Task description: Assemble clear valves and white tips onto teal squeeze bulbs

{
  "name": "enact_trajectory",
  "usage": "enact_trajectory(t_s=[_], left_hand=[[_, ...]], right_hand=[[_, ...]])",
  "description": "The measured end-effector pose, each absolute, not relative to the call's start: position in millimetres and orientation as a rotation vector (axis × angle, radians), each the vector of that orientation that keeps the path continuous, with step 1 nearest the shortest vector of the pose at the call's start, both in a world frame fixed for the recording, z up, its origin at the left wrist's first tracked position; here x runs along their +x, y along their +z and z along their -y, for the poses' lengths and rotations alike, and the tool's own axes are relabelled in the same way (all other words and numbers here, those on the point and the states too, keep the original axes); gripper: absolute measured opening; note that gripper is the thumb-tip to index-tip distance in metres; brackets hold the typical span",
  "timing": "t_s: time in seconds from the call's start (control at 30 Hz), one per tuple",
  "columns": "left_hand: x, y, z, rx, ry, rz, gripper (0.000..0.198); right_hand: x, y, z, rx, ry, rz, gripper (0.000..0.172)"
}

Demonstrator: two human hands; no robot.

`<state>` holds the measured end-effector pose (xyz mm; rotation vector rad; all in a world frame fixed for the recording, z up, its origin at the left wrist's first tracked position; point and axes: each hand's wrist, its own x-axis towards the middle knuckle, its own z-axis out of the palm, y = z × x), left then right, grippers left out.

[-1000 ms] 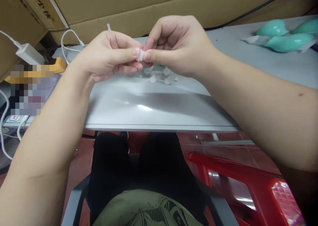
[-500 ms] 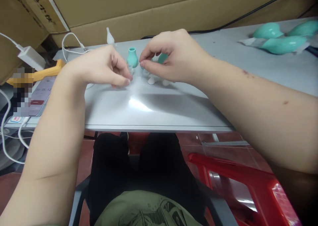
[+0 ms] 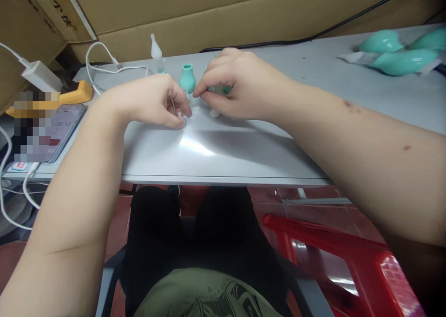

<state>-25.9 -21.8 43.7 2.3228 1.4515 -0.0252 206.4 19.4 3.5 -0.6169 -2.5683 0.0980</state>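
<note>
My left hand (image 3: 153,101) rests low over the table with its fingers bent. A small whitish plastic piece (image 3: 180,116) shows between its thumb and fingertips. To the right, my right hand (image 3: 237,85) is closed in a pinch, thumb against forefinger; whatever they hold is hidden. Beneath that hand lie small white pieces (image 3: 214,113), partly covered, along with a bit of teal. Just beyond the fingertips of both hands stands a teal rubber bulb (image 3: 187,79), its round opening facing up. Behind my left hand, a translucent pointed nozzle (image 3: 157,52) stands upright.
Several teal bulbs with clear ends (image 3: 400,59) lie at the far right. On the left are a phone (image 3: 66,126), a yellow object (image 3: 80,93), a white charger (image 3: 42,78) and white cables. Cardboard (image 3: 209,15) walls the back. A red stool (image 3: 334,256) stands below right.
My left hand has shifted slightly right and nearer, and a whitish piece now shows at its fingertips. My right hand has lowered a little, covering more of the small white pieces.
</note>
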Motion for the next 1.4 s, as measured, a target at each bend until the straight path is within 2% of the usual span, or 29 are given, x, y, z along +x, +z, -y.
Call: enact_trajectory(t_s=[0.23, 0.47, 0.57, 0.63, 0.9, 1.17, 1.4], left_hand=[[-28.7, 44.9, 25.6, 2.241, 0.208, -1.405, 0.032], [-34.3, 31.7, 24.9, 2.252, 0.781, -1.426, 0.019], [-34.0, 29.0, 24.0, 2.266, 0.951, -1.42, 0.017], [-32.7, 30.6, 24.6, 2.293, 0.884, -1.43, 0.019], [-33.3, 28.8, 18.7, 2.278, 0.586, -1.532, 0.035], [-33.9, 24.8, 10.1, 2.335, 0.496, -1.516, 0.027], [-31.9, 22.3, 8.4, 2.293, 0.494, -1.532, 0.017]], right_hand=[[204.4, -0.6, -24.4, -0.641, 0.021, 2.584, 0.027], [205.0, -4.9, -30.3, -0.561, 0.209, 2.516, 0.02], [204.6, -5.7, -30.1, -0.578, 0.258, 2.471, 0.011], [204.4, -7.3, -30.3, -0.602, 0.235, 2.443, 0.007], [205.4, -12.0, -20.8, -0.696, -0.067, 2.618, 0.022], [200.4, -11.5, -17.6, -0.747, -0.117, 2.658, 0.028], [200.7, -14.6, -22.0, -0.775, -0.09, 2.673, 0.023]])
